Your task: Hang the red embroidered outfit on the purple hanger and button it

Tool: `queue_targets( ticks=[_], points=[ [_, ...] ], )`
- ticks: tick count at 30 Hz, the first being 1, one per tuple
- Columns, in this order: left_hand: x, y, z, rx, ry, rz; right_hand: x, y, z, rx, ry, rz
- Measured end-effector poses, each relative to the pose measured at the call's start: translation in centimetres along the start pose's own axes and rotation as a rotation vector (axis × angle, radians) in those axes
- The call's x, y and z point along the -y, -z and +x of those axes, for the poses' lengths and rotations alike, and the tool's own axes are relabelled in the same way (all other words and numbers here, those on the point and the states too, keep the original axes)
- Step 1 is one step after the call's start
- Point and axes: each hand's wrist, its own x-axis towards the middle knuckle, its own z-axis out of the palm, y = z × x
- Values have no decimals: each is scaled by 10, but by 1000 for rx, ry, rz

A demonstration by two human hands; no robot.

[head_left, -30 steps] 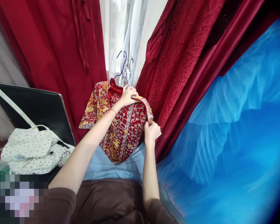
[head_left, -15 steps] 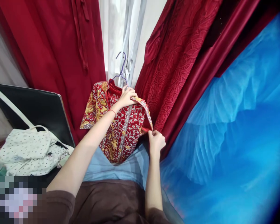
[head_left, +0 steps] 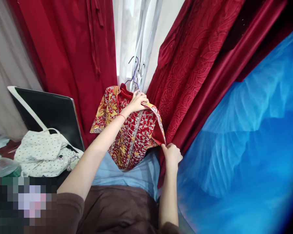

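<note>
A red jacket (head_left: 134,136) with gold and silver embroidery hangs on a purple wire hanger (head_left: 136,70) in front of my lap. My left hand (head_left: 138,100) grips it at the shoulder, close to the hanger, with the fingers bent over the cloth. Lower and to the right, my right hand (head_left: 172,154) pinches the end of the jacket's sleeve (head_left: 158,117), which is stretched between my two hands. Red lining shows at the cuff. The ends of my right fingers are partly hidden.
Dark red curtains or garments (head_left: 192,81) hang on both sides. Blue tulle (head_left: 229,146) fills the right. At left, a white dotted cloth bag (head_left: 39,151) lies before a black panel (head_left: 48,113), beside a clear plastic bottle (head_left: 5,165).
My right hand has drawn the sleeve end slightly down and outward, and more lining shows. My left hand keeps its hold at the shoulder. The whole view has shifted a little.
</note>
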Motion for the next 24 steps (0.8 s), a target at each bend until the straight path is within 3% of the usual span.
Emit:
queue_targets(
  ticks=[6, 10, 14, 17, 20, 22, 24],
  points=[
    [-1, -2, -1, -18, -1, 6, 4, -23, 1, 105, 69, -49],
    [0, -2, -2, -11, 1, 2, -19, -27, -2, 212, 85, -88],
    [-3, -6, 1, -32, 22, -1, -37, -11, -18, 292, 319, -49],
    [-4, -11, 3, -59, 39, 11, -22, 1, -34, 309, 480, -39],
    [-4, -12, 4, -67, 29, 31, 8, 13, -30, 91, 394, -8],
    [-3, -11, 3, -70, 16, 43, 30, 23, -14, -142, 335, 71],
    [-3, -11, 3, -73, 16, 50, 47, 36, 6, -288, 358, 138]
  ],
)
